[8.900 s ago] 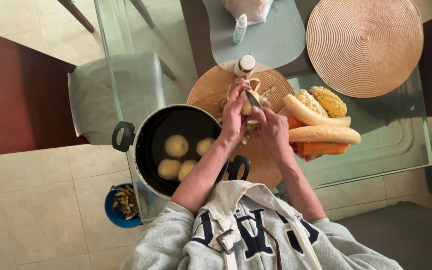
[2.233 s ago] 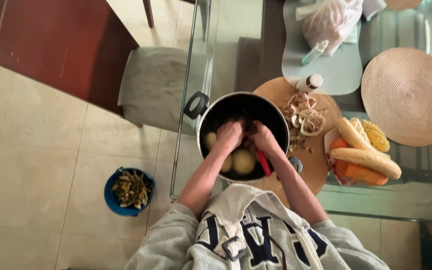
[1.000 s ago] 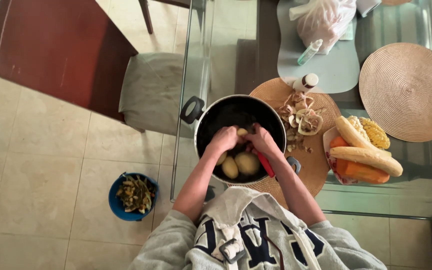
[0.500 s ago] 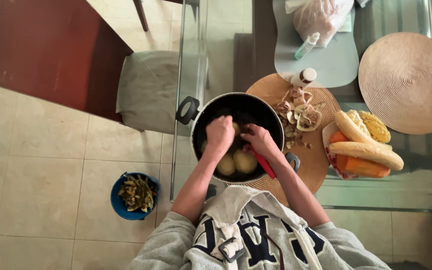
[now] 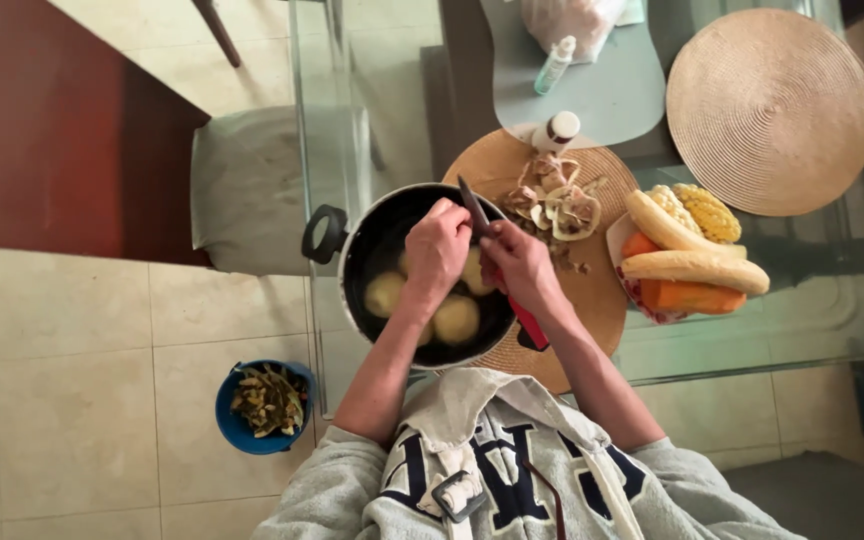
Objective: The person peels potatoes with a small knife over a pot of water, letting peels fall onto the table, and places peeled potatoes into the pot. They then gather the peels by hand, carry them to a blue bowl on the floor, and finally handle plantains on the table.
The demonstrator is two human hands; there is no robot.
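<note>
**Peeled potato worked over a black pot, frame centre**

Left hand: fingers curled shut around a pale potato, kept over the pot, probably so it drops in with the others. Right hand: closed on a red-handled knife, blade pointing up-frame. Peelings lie on the round mat just right; blue scrap bowl on floor, lower left.
</note>
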